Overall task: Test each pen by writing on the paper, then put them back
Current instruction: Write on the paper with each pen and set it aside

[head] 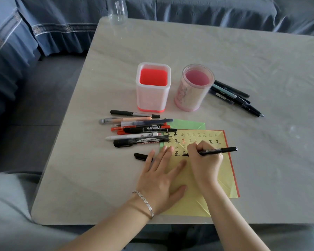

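So the right hand (205, 163) is pinching a black pen (219, 150), with the tip touching the yellow paper (225, 178) at the bottom row of characters. The left hand (161, 176) is lying flat with fingers spread, pressing down the paper's left edge. A black cap (140, 156) is sitting just beside its fingertips. A pile of pens (140, 132) is lying left of the paper. 2 holders, a red holder (152, 95) and a pink holder (193, 93), are standing further back on the counter (243, 57), with some dark pens (234, 96) beside the pink one.

The right hand (205, 160) pinches a black pen (216, 151), tip on the yellow paper (216, 178); the left hand (159, 178) presses the sheet flat
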`<state>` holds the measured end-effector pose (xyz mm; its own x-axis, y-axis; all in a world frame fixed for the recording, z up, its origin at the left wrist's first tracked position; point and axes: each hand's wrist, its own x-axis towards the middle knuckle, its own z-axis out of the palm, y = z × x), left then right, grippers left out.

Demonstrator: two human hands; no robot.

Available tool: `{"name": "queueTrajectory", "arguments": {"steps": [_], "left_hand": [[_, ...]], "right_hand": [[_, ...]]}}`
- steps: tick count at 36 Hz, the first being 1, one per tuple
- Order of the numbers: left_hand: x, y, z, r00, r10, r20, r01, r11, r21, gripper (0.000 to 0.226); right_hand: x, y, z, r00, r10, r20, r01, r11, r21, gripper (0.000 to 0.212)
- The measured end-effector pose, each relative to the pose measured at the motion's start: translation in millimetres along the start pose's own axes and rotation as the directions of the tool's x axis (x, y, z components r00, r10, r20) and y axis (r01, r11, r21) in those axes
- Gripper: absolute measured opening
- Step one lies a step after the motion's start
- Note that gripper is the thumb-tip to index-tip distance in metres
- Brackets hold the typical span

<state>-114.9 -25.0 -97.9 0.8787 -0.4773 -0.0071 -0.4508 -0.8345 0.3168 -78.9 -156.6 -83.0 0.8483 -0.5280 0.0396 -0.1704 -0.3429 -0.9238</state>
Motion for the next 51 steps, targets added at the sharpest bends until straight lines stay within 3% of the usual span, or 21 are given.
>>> {"name": "queueTrajectory", "arguments": {"steps": [9, 16, 18, 21, 25, 28, 31, 33, 36, 37, 39, 44, 47, 51], "left_hand": [[0, 0, 0, 1.0, 0.003, 0.019, -0.003, 1.0, 0.021, 0.056], [0, -1, 0, 0.999, 0.017, 0.027, -0.018, 1.0, 0.018, 0.056], [-1, -2, -3, 1.0, 0.014, 0.002, -0.014, 1.0, -0.021, 0.051], [-4, -9, -8, 0.984, 0.028, -0.174, -0.05, 0.991, -0.123, 0.038], [-9, -29, -20, 0.937, -0.033, -0.348, -0.002, 0.995, -0.101, 0.051], [-12, -46, -24, 0.928, -0.102, -0.357, 0.093, 0.995, -0.041, 0.056], [-12, -58, -29, 0.927, -0.084, -0.365, 0.089, 0.996, -0.005, 0.019], [-10, -60, -32, 0.939, -0.083, -0.333, 0.089, 0.996, 0.002, 0.031], [-5, -56, -37, 0.947, -0.126, -0.295, 0.114, 0.992, -0.058, 0.008], [-3, -51, -38, 0.95, -0.171, -0.259, 0.138, 0.98, -0.143, 0.014], [0, -39, -47, 0.95, -0.277, -0.147, 0.208, 0.908, -0.364, 0.022], [3, -5, -65, 0.926, -0.369, 0.075, 0.291, 0.578, -0.763, 0.022], [2, 10, -78, 0.935, -0.33, 0.13, 0.268, 0.416, -0.869, 0.019], [0, 21, -85, 0.945, -0.3, 0.132, 0.238, 0.354, -0.904, 0.02]], "right_hand": [[1, -3, -1, 0.994, 0.031, -0.106, -0.033, 0.999, -0.017, 0.044], [2, -4, -4, 0.981, 0.092, -0.173, -0.066, 0.986, 0.153, 0.042], [3, -5, -6, 0.982, 0.109, -0.156, -0.08, 0.981, 0.179, 0.041], [3, -7, -13, 0.987, 0.125, -0.104, -0.104, 0.976, 0.191, 0.032], [2, -1, -28, 0.99, 0.121, -0.075, -0.111, 0.986, 0.122, 0.031], [1, 2, -39, 0.988, 0.148, -0.052, -0.142, 0.985, 0.102, 0.033], [1, 1, -48, 0.987, 0.161, -0.01, -0.159, 0.981, 0.115, 0.03], [0, -2, -52, 0.985, 0.171, 0.031, -0.174, 0.972, 0.158, 0.027], [-3, -10, -58, 0.974, 0.202, 0.099, -0.221, 0.944, 0.246, 0.025], [-4, -13, -60, 0.968, 0.219, 0.121, -0.245, 0.929, 0.277, 0.025], [-5, -18, -65, 0.952, 0.248, 0.178, -0.297, 0.887, 0.354, 0.028], [-6, -36, -75, 0.889, 0.309, 0.337, -0.452, 0.705, 0.547, 0.038], [-9, -50, -80, 0.886, 0.288, 0.365, -0.458, 0.672, 0.582, 0.037], [-15, -62, -83, 0.902, 0.281, 0.328, -0.424, 0.722, 0.547, 0.04]]}}
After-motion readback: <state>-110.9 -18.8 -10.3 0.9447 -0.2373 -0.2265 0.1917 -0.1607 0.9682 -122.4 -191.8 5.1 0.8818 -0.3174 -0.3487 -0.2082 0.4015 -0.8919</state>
